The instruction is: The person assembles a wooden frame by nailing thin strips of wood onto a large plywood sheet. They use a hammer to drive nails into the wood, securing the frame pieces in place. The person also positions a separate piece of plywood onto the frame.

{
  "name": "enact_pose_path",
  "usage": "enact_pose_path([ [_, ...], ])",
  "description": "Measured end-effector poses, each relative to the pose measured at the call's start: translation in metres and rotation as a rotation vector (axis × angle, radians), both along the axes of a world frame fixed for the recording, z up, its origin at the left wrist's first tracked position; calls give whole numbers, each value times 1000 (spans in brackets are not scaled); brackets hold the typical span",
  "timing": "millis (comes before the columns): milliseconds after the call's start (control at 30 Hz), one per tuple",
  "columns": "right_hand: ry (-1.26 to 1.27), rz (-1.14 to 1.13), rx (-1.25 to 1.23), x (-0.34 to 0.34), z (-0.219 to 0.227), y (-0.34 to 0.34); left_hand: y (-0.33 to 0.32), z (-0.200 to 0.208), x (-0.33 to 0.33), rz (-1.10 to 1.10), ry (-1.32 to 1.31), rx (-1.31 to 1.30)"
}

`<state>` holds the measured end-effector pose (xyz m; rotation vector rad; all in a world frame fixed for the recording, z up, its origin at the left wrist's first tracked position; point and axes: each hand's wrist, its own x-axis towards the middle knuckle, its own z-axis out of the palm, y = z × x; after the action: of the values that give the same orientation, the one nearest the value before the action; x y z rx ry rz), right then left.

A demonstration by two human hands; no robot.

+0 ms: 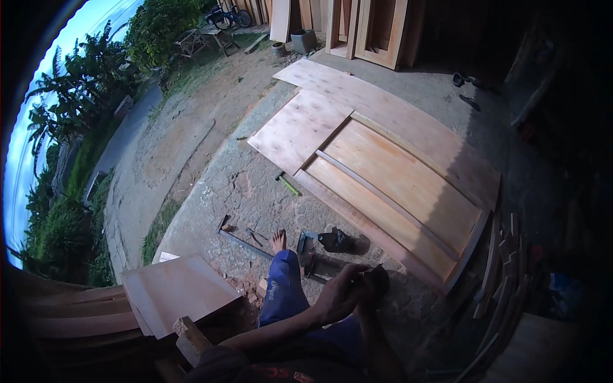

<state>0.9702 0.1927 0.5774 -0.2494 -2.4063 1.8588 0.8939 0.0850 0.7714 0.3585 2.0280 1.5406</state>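
Observation:
My left hand (338, 292) and my right hand (366, 299) are together in front of my lap, both closed. A small dark shape (378, 278) shows at their fingertips, in too deep a shadow to name. Beyond them lies a large wooden panel (389, 166), framed with thin strips, on plywood sheets (313, 115). On the concrete close by sit a black plastic bag (336, 240), a dark metal tool (320, 268) and a grey-blue tool (306, 241). Farther left are pliers (257, 236), a long metal bar clamp (246, 243) and a hammer with a green handle (288, 184).
A stack of thin wooden boards (179, 290) stands at the lower left, near a wood block (191, 338). Long narrow strips (501, 274) lie in shadow at the right. Door frames (380, 32) lean at the back, near a grey pot (304, 41) and sandals (468, 101).

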Motion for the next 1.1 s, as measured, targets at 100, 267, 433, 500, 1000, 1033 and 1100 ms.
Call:
enact_pose_path([
  [100, 66, 184, 839, -37, -88, -23, -43, -19, -61, -77, 26, 50],
  [267, -335, 124, 419, -84, -70, -78, -143, -76, -157, -193, -98, 108],
  [433, -544, 174, 254, -192, -1, -137, -224, -58, -275, -190, -126, 77],
  [500, -552, 283, 238, -259, 16, -167, -252, -54, -315, -114, -105, 69],
  [1000, -464, 1160, 221, -718, -16, -358, -384, -109, -569, 501, -18, -8],
  [1033, -460, 1218, 364, -738, -31, -371, -392, -129, -581, 576, -64, 39],
  [1100, -336, 1248, 338, -775, -40, -376, -406, -160, -607, 678, -115, 105],
])
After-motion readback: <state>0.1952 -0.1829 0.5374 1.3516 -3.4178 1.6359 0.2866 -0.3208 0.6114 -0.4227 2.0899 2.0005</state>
